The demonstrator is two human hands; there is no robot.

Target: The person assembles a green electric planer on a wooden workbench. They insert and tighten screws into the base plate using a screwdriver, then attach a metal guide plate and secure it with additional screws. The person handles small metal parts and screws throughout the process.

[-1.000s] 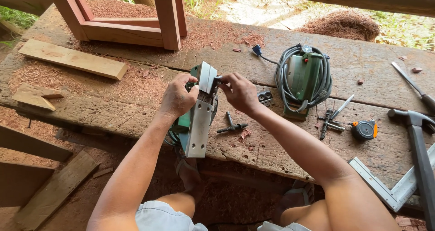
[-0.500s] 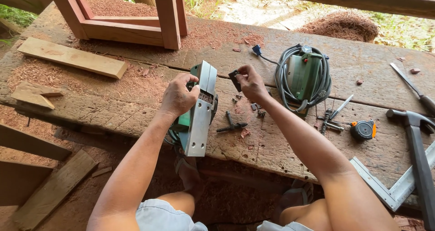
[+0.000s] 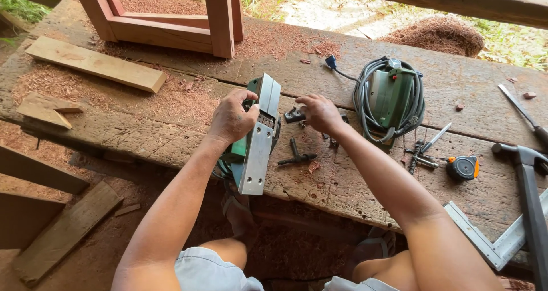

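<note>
Looking from left to right, we see these things:
Wood board point(image 3: 94, 64): it lies flat on the workbench point(image 3: 171, 137), far to the left.
Left hand point(image 3: 233, 118): our fingers are wrapped tight around the green planer point(image 3: 257, 137).
Planer: it sits on its side at the bench edge, its long way running from us toward the far side.
Small metal part point(image 3: 295, 115): just right of the planer.
Right hand point(image 3: 319, 113): nearer the part, fingers bent over it; we cannot tell if they grip it.
Green power tool point(image 3: 391, 97): farther right, its cord coiled around it.

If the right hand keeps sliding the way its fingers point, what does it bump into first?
Probably the small dark metal piece at the right hand's fingertips; just beyond it lies the upturned planer. Depth is hard to judge.
</note>
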